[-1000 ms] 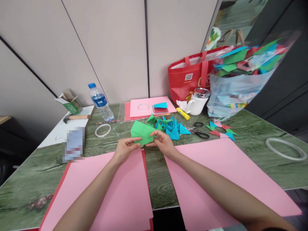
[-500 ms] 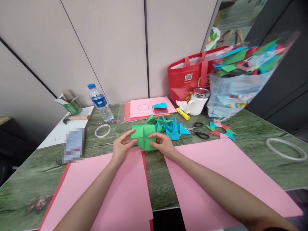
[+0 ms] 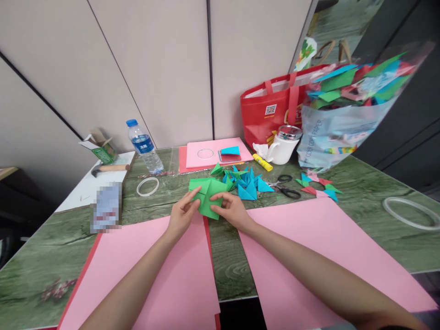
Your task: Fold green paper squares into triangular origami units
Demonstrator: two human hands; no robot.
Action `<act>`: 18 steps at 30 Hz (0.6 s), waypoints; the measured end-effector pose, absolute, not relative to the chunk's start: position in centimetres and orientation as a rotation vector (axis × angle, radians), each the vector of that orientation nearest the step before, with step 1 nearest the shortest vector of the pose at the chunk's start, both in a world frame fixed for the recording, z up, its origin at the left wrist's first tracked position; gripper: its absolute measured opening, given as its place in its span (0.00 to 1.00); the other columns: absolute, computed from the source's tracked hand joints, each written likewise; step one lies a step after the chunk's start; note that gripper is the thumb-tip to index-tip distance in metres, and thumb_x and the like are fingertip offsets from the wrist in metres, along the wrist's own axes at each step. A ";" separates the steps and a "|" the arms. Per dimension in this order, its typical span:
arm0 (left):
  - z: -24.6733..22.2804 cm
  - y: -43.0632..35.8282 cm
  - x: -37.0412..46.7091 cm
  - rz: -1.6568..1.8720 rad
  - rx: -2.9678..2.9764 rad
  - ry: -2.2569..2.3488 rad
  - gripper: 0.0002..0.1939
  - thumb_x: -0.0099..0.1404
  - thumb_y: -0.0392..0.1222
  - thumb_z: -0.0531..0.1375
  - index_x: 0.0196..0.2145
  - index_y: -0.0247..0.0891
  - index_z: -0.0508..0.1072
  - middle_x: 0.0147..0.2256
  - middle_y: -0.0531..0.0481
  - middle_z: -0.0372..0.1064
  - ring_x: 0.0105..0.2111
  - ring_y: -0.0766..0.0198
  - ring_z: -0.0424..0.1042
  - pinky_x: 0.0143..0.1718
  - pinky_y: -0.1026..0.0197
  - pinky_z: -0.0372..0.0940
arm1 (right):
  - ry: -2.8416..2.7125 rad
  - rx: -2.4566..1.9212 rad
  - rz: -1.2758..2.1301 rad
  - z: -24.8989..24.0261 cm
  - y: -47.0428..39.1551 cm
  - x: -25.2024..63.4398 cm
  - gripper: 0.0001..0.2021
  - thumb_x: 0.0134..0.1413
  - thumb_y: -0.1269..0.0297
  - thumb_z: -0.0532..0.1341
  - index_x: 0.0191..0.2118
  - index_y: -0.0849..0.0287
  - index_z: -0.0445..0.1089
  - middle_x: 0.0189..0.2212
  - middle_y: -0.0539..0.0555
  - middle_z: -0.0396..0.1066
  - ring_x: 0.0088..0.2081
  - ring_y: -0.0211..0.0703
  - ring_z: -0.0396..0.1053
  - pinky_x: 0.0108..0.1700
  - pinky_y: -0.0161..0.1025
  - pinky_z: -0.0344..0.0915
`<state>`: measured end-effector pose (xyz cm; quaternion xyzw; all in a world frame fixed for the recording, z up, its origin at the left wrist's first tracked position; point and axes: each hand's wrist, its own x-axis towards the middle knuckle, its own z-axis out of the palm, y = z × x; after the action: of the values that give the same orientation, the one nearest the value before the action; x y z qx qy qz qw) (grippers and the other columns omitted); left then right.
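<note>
A creased, partly folded sheet of green paper (image 3: 207,191) is held up above the table between both hands. My left hand (image 3: 183,211) pinches its left side between thumb and fingers. On its right side my right hand (image 3: 232,210) grips it, thumb below and fingers curled over the front. Just behind lies a pile of blue and green folded paper pieces (image 3: 248,184). Scissors (image 3: 286,187) with black handles rest right of the pile. Further right sits a ring of folded paper in several colours (image 3: 319,186).
Large pink sheets (image 3: 295,247) cover the front on both sides. A water bottle (image 3: 145,147), a hammer (image 3: 110,169) and a small box (image 3: 99,149) stand or lie back left. A white mug (image 3: 283,147), glue stick (image 3: 262,162), red bag (image 3: 256,114) and paper-filled plastic bag (image 3: 330,135) are back right.
The green paper has tilted, its right side skewing and its lower edge slanting. My left hand has shifted right, nearer my right hand. Both hands keep hold of the paper.
</note>
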<state>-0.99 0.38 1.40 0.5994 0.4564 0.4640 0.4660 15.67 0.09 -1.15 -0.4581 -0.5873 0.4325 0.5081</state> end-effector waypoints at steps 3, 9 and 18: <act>0.9 0.6 -1.2 1.117 1.464 1.152 0.23 0.53 0.44 0.59 0.48 0.38 0.68 0.38 0.48 0.71 0.29 0.65 0.68 0.28 0.66 0.63 | -1.415 -1.052 1.128 -1.1 0.0 15.6 0.08 0.42 0.63 0.60 0.31 0.59 0.71 0.26 0.50 0.68 0.21 0.33 0.61 0.22 0.31 0.61; 0.0 1.4 -1.7 1.252 1.313 1.168 0.21 0.51 0.46 0.60 0.43 0.36 0.72 0.34 0.46 0.73 0.29 0.63 0.69 0.28 0.65 0.63 | -1.419 -0.934 1.414 -1.1 -0.2 15.5 0.14 0.47 0.71 0.51 0.36 0.56 0.71 0.29 0.50 0.70 0.25 0.35 0.70 0.28 0.35 0.68; 0.5 1.1 -1.3 1.173 1.246 1.051 0.25 0.47 0.43 0.64 0.44 0.35 0.70 0.43 0.42 0.69 0.38 0.59 0.69 0.35 0.62 0.64 | -1.690 -0.858 1.187 -1.2 -0.4 15.8 0.13 0.39 0.63 0.64 0.35 0.57 0.73 0.28 0.50 0.73 0.28 0.39 0.69 0.30 0.35 0.66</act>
<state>-1.34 1.06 0.53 0.5235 0.4415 0.4928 0.5369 15.78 -0.44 -1.25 -0.3452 -0.6796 0.4772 0.4373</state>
